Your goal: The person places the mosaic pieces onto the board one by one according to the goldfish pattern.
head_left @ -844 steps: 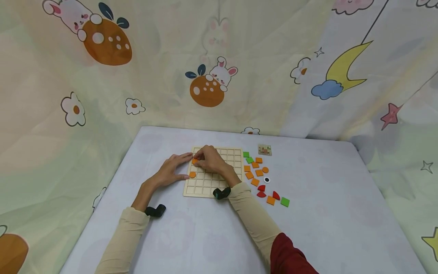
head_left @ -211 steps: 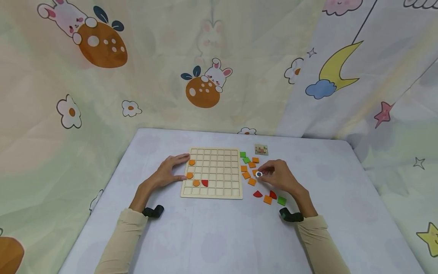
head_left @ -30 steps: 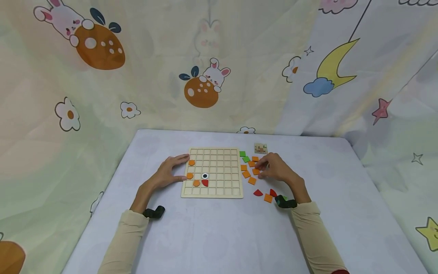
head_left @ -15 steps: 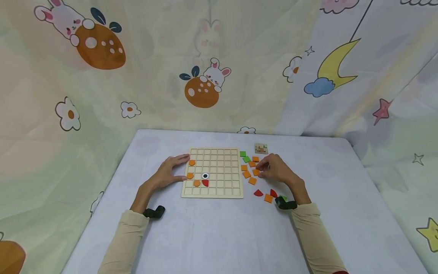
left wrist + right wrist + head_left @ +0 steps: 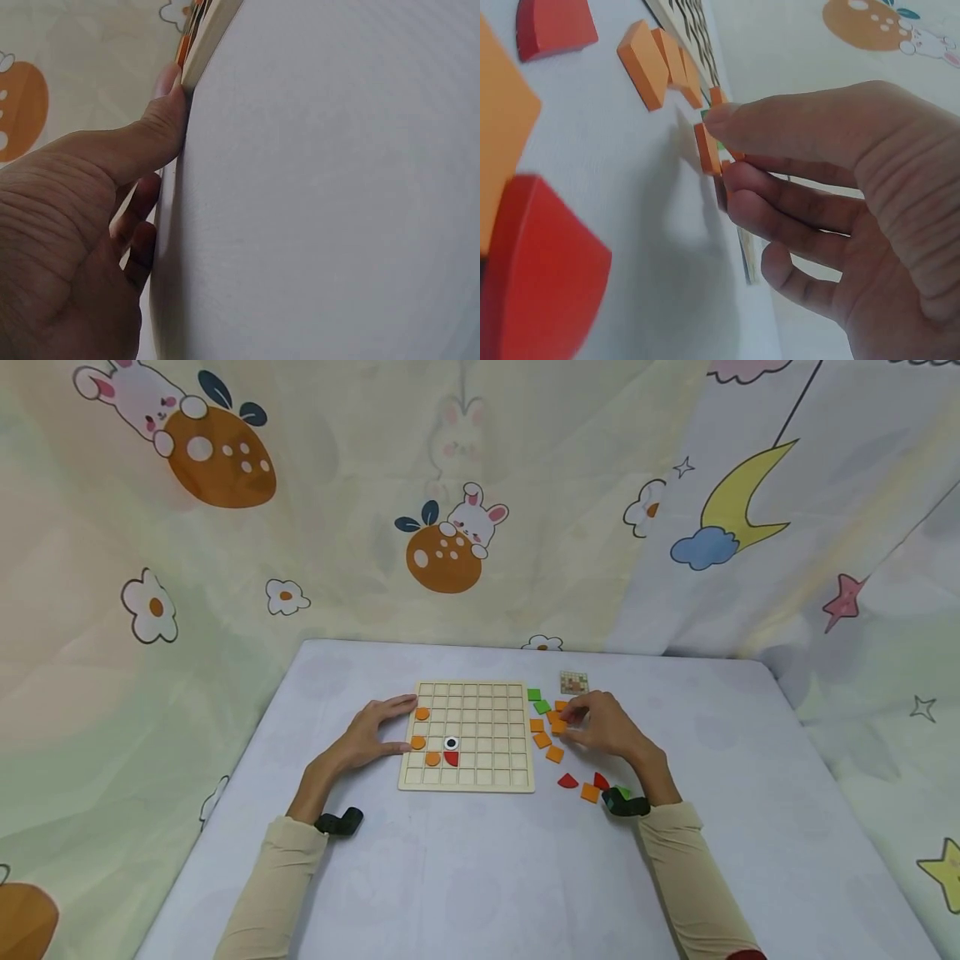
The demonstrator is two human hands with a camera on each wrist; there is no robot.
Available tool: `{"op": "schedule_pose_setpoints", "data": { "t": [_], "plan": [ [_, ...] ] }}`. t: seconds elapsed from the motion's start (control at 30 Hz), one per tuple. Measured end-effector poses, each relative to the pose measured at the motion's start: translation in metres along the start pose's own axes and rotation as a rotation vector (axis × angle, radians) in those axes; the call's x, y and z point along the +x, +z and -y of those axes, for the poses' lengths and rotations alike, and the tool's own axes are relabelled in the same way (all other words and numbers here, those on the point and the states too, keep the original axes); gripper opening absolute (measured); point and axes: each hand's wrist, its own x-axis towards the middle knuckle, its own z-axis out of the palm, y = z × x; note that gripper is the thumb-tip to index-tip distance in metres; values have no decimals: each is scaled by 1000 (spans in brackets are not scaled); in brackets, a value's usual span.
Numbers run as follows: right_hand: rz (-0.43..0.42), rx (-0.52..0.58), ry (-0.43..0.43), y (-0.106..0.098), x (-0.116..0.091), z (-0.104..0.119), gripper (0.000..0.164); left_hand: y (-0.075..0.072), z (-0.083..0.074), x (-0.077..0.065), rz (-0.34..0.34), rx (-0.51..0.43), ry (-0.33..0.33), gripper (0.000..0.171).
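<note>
A pale wooden grid board (image 5: 491,732) lies on the table. My left hand (image 5: 366,733) rests at its left edge, thumb and fingers spread apart, the thumb touching the rim in the left wrist view. On the board sit several pieces: three orange discs (image 5: 432,759), a red quarter-circle (image 5: 451,759) and a white disc with a black dot (image 5: 451,743). Right of the board, my right hand (image 5: 607,727) pinches an orange square tile (image 5: 707,148) between thumb and fingertips, just above the table. Part of that tile is hidden by the fingers.
Loose orange tiles (image 5: 542,740) and green tiles (image 5: 534,695) lie close to the board's right side. Red quarter pieces (image 5: 567,782) and another orange tile (image 5: 590,792) lie nearer. A small patterned card (image 5: 574,682) is at the back.
The white disc and a red quarter-circle have come onto the board since much earlier. In the last half second, the right hand has lifted an orange square tile slightly; the left hand stays put.
</note>
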Motion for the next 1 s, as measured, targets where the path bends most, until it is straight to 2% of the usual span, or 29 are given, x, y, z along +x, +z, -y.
{"op": "schedule_pose_setpoints", "data": {
  "t": [0.2,0.43,0.77,1.0],
  "plan": [
    [-15,18,-46,3,7,7,23,-2,0,-1,-1,4,-3,88],
    [-33,70,-38,10,13,16,20,-1,1,0,9,-11,-8,87],
    [-25,181,-124,34,22,28,20,0,1,0,16,0,-27,87],
    [14,180,-148,49,29,38,20,0,2,1,14,13,-4,86]
  ]
}}
